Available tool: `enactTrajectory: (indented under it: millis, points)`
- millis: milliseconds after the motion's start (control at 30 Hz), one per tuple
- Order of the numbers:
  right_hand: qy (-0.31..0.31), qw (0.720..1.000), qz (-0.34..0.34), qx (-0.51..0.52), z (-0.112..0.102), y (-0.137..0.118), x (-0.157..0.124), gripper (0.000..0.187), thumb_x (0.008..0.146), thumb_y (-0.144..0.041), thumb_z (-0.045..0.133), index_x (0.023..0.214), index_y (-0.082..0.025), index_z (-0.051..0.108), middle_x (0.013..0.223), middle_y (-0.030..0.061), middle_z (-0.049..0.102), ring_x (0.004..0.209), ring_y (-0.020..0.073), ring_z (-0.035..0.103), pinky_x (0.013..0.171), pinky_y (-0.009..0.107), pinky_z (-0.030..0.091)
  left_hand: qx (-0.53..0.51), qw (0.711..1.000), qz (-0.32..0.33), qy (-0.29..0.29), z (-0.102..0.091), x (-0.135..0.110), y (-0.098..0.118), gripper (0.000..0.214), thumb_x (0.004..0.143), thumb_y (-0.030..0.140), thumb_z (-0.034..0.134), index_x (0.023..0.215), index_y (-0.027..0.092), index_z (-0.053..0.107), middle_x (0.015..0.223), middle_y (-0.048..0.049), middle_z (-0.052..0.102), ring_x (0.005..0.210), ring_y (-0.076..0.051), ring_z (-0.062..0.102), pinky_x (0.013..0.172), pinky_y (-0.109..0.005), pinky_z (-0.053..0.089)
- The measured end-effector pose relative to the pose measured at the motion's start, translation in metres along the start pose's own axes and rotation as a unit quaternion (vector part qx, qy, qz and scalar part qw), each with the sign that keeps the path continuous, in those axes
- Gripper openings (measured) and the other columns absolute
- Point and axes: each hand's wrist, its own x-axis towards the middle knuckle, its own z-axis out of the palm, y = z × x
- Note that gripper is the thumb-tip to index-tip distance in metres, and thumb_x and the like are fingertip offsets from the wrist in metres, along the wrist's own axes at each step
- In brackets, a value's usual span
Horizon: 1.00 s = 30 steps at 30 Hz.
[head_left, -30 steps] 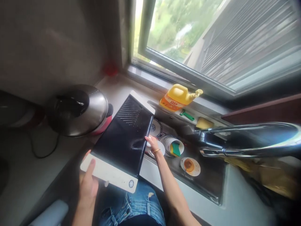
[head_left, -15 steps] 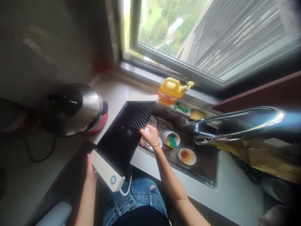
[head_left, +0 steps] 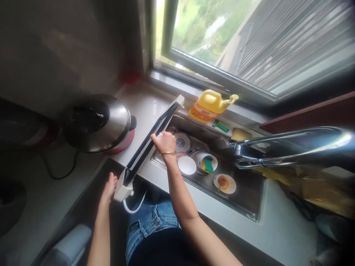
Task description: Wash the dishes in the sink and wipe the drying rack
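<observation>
My right hand (head_left: 164, 142) is closed around the long side of a black electric griddle (head_left: 145, 149), near its middle. The griddle is tipped almost edge-on to me, its white far end beside the yellow jug and its white near end (head_left: 123, 189) close to my body. A white cord (head_left: 134, 212) loops from that near end. My left hand (head_left: 109, 187) is beside the white end with fingers stretched out; whether it touches is hard to tell. Just right of the griddle is a metal sink (head_left: 238, 197) with white bowls (head_left: 186, 165) and a green-and-yellow sponge (head_left: 208, 165).
A lidded metal pot (head_left: 113, 123) sits on the counter at left. Behind the sink stand a yellow detergent jug (head_left: 206, 107) and a green-handled tool (head_left: 221, 126). A chrome faucet (head_left: 277, 162) reaches over the sink from the right. An open window (head_left: 216, 70) is at the back.
The griddle has turned from showing its broad black face to nearly edge-on, its near end shifting up. My right hand moved left with it. My left hand's fingers have straightened.
</observation>
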Motion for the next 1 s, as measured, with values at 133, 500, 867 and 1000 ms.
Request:
enactTrajectory:
  millis: [133,500,867,1000]
  points:
    - [0.01,1.0,-0.012,-0.014,0.005,-0.005,0.01,0.028,0.077,-0.041,0.061,0.065,-0.017,0.068,0.073,0.0131,0.072,0.072,0.0255,0.067,0.064,0.029,0.045,0.12,0.99,0.062,0.041,-0.019,-0.029,0.005,0.08,0.073,0.063,0.07,0.139,0.022,0.055,0.131,-0.0162,0.066,0.124,-0.037,0.061,0.1,-0.052,0.05]
    - [0.031,0.998,-0.058,-0.024,0.011,-0.021,0.018,0.031,0.072,-0.042,0.056,0.06,-0.017,0.067,0.058,0.0076,0.064,0.06,0.0207,0.061,0.065,0.031,0.05,0.315,0.948,0.05,0.024,0.013,-0.06,0.014,0.066,0.082,0.027,0.072,0.144,0.018,0.049,0.127,-0.0174,0.068,0.109,-0.033,0.07,0.088,-0.04,0.055]
    - [0.033,0.995,-0.097,0.0,0.024,-0.03,0.049,0.03,0.073,-0.045,0.061,0.059,-0.018,0.061,0.06,0.006,0.062,0.072,0.0239,0.065,0.072,0.035,0.052,0.278,0.96,0.014,-0.041,-0.019,-0.028,0.043,0.046,0.08,0.037,0.067,0.123,0.02,0.069,0.103,-0.0096,0.078,0.095,-0.028,0.073,0.083,-0.031,0.053]
    - [-0.002,0.983,-0.143,0.116,0.016,-0.015,0.028,0.032,0.084,-0.05,0.057,0.082,-0.019,0.062,0.071,0.0042,0.062,0.079,0.0212,0.064,0.076,0.033,0.052,0.277,0.96,0.016,-0.03,-0.014,-0.029,0.04,0.047,0.081,0.036,0.066,0.124,0.018,0.068,0.103,-0.0105,0.077,0.095,-0.029,0.073,0.085,-0.032,0.053]
